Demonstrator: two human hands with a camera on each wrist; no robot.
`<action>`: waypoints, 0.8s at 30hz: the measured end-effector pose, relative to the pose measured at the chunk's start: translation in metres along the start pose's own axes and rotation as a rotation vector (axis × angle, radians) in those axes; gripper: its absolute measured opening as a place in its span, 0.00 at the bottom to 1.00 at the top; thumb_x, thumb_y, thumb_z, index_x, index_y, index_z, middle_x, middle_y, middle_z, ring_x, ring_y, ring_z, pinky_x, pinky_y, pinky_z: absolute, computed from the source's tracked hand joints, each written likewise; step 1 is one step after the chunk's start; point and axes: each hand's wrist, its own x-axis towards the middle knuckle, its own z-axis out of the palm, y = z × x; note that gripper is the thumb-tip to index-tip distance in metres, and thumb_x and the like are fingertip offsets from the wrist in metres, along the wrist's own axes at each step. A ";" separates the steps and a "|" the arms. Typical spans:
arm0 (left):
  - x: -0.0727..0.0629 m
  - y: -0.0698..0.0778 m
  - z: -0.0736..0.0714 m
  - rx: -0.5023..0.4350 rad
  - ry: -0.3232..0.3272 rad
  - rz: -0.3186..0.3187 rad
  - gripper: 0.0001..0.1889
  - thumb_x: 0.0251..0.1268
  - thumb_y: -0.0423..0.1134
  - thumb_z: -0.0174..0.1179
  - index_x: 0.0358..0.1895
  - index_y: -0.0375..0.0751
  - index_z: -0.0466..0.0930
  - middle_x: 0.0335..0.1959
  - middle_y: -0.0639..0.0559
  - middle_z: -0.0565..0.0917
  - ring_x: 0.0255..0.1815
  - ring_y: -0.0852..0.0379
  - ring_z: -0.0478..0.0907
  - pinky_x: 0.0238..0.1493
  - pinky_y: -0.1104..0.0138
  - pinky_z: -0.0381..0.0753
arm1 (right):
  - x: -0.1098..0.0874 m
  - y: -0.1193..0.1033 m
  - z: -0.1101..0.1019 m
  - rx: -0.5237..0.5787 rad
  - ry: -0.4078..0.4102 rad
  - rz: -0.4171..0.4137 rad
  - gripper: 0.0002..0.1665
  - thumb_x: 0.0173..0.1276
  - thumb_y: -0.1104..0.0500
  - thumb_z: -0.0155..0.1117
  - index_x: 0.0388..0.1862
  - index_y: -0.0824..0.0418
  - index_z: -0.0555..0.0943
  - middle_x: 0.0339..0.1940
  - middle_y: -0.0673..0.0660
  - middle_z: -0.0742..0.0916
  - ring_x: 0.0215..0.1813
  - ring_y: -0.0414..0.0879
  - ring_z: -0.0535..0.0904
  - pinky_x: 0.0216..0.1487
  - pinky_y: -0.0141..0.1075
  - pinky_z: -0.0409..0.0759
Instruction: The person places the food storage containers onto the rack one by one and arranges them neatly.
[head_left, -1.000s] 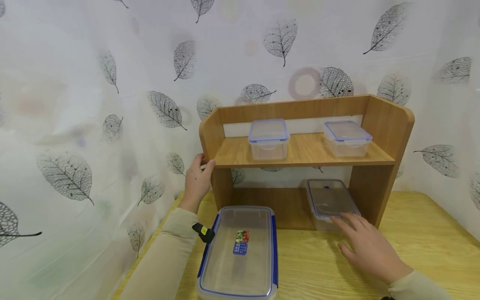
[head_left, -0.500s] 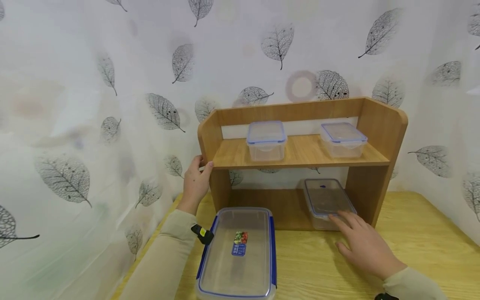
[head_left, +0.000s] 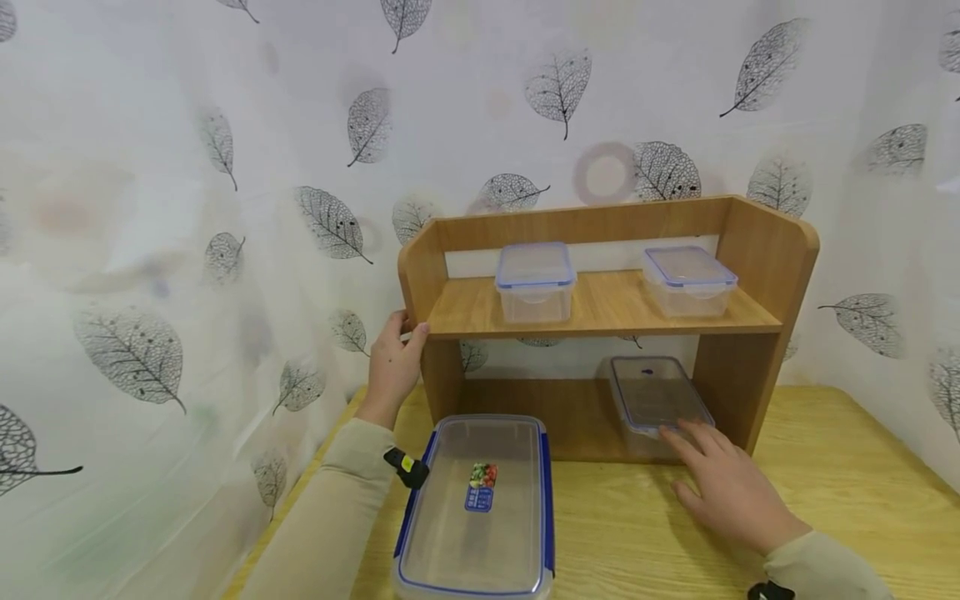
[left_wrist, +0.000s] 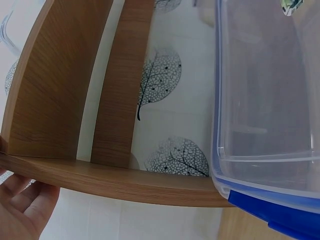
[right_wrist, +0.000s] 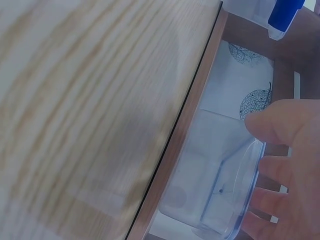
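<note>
My left hand (head_left: 393, 367) grips the left side panel of a small wooden desk shelf (head_left: 607, 330), thumb at its front edge; the left wrist view shows fingers (left_wrist: 37, 197) beneath the panel's rim. On the lower level at the right sits a clear lidded food container (head_left: 656, 392). Fingertips of my right hand (head_left: 731, 492) rest at its front lid edge, fingers loosely bent and spread. In the right wrist view the thumb lies over the corner of that container (right_wrist: 205, 175). A larger food container (head_left: 476, 517) with blue side clips stands on the table before the shelf.
Two smaller lidded containers stand on the upper level, one left of middle (head_left: 535, 287) and one at the right (head_left: 690, 283). The light wooden table (head_left: 847, 483) extends right of the shelf. A leaf-patterned curtain (head_left: 225, 208) hangs behind and to the left.
The head view has shifted slightly. Both hands and the containers keep nearly the same places relative to the shelf.
</note>
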 end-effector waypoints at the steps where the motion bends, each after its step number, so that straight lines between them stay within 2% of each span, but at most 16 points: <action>1: 0.000 0.000 0.000 -0.002 -0.001 0.002 0.24 0.80 0.53 0.50 0.71 0.46 0.69 0.66 0.40 0.75 0.63 0.40 0.77 0.60 0.47 0.80 | 0.000 0.000 0.000 0.000 -0.003 0.003 0.42 0.60 0.51 0.76 0.71 0.62 0.73 0.67 0.69 0.74 0.66 0.70 0.70 0.56 0.68 0.74; 12: -0.001 0.002 0.000 0.000 -0.004 -0.020 0.25 0.80 0.53 0.50 0.71 0.46 0.68 0.67 0.40 0.75 0.63 0.40 0.76 0.60 0.46 0.79 | 0.002 -0.001 -0.001 0.003 -0.021 0.020 0.44 0.61 0.51 0.76 0.73 0.62 0.71 0.68 0.70 0.73 0.67 0.70 0.68 0.58 0.68 0.73; 24: 0.000 0.002 0.001 -0.005 0.000 -0.017 0.25 0.80 0.53 0.50 0.71 0.46 0.68 0.66 0.41 0.75 0.63 0.40 0.76 0.60 0.47 0.80 | 0.006 0.001 -0.003 0.006 -0.035 0.014 0.42 0.61 0.52 0.75 0.72 0.63 0.72 0.68 0.71 0.74 0.67 0.72 0.69 0.60 0.67 0.72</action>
